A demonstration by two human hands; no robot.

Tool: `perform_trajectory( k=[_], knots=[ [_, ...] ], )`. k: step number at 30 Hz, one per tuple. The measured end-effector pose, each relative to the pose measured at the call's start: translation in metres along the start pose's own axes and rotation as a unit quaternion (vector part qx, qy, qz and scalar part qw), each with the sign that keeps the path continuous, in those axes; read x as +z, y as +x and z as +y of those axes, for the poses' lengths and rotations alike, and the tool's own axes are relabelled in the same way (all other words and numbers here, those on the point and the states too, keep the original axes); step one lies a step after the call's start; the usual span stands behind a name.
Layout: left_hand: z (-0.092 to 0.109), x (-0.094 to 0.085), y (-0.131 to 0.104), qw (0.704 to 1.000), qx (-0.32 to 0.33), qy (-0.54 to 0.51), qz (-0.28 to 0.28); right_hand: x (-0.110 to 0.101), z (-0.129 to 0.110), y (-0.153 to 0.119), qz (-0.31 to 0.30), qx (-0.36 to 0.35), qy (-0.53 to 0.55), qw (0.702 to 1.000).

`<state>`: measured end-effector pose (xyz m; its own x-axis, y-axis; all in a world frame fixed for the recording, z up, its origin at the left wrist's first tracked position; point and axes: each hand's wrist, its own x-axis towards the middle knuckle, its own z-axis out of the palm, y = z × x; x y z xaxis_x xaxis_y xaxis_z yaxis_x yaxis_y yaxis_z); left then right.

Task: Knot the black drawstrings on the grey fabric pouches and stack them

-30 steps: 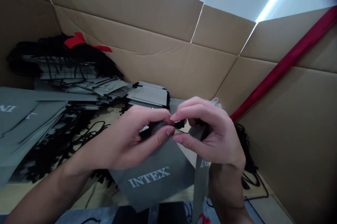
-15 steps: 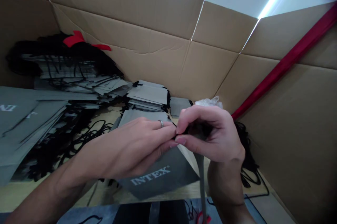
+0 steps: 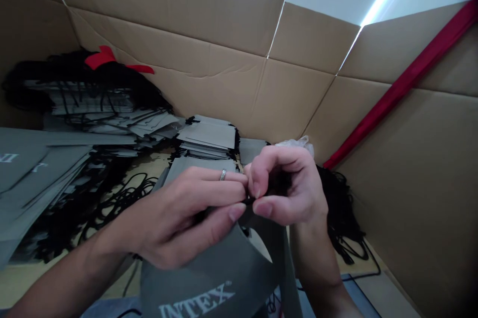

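With our left hand [image 3: 186, 216] we pinch a bit of black cord [image 3: 248, 201] between thumb and fingers; our right hand [image 3: 304, 193] nips it too, thumb against forefinger, the tips nearly meeting. The grey bag [image 3: 194, 278] hangs just below, toward six o'clock. Whether the cord is knotted there, our fingers hide. To do this well, we'd hold our grips close together, let the left anchor while the right works the cord, and leave the bag hanging loose so nothing twists. Counting: two hands, one ring [image 3: 223, 174], one lettered bag below our fingers, one red strap [image 3: 401, 79] at two o'clock, two red patches [image 3: 100, 57] at ten. The piled bags [image 3: 22, 173] at nine and the stack [image 3: 209, 134] near eleven overlap too much to count.
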<state>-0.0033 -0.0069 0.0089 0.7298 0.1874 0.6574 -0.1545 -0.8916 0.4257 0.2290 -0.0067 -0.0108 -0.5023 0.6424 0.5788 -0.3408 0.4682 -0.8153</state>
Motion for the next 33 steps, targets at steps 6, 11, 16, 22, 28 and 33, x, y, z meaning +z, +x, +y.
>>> perform_trajectory(
  k=[6, 11, 16, 22, 28, 33],
  knots=[
    [0.008, -0.009, 0.0, 0.999, -0.051, -0.001, 0.001, 0.007, 0.006, 0.009, 0.002, -0.069, 0.015, 0.997],
    [0.008, -0.016, -0.002, 0.989, -0.13, 0.064, 0.034, 0.01, -0.023, 0.002, 0.069, -0.025, -0.177, 0.981],
    [0.005, -0.017, -0.001, 0.988, -0.138, 0.067, 0.029, 0.011, -0.032, -0.003, 0.107, -0.054, -0.257, 0.959],
    [0.004, -0.011, -0.004, 0.99, -0.113, 0.083, 0.031, 0.021, -0.036, -0.005, 0.139, -0.06, -0.322, 0.935],
    [-0.003, 0.0, -0.005, 0.978, -0.09, 0.185, 0.046, 0.026, -0.039, -0.009, 0.158, -0.049, -0.354, 0.92],
    [-0.009, 0.004, -0.006, 0.945, -0.012, 0.323, 0.056, 0.028, -0.035, -0.008, 0.18, -0.045, -0.356, 0.916]
  ],
)
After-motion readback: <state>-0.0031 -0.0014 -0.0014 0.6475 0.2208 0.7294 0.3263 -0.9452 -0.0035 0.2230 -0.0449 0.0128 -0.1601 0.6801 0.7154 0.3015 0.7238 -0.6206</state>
